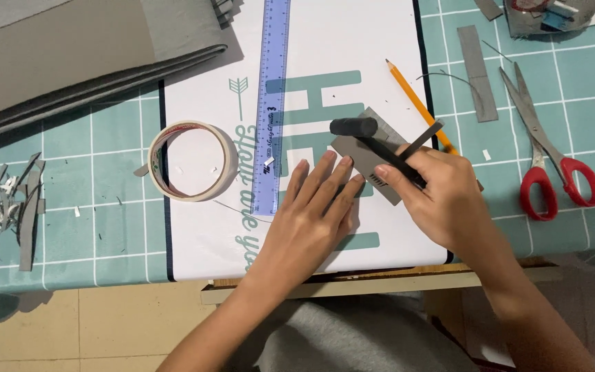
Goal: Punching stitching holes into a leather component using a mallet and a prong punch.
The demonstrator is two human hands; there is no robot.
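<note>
Near the tabletop's (49, 255) front edge, left hand (315, 207) presses flat, fingers released, on grey card (359, 160) mid-mat (380, 41), while right hand (442, 193) fingers grasp a black cutter (380, 148), which could slip toward those fingertips if pressure wavers.

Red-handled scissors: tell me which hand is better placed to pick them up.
Right, probably. The red-handled scissors lie right of the right hand, but its fingers grip a black tool. The left hand presses the grey piece, farther away.
</note>
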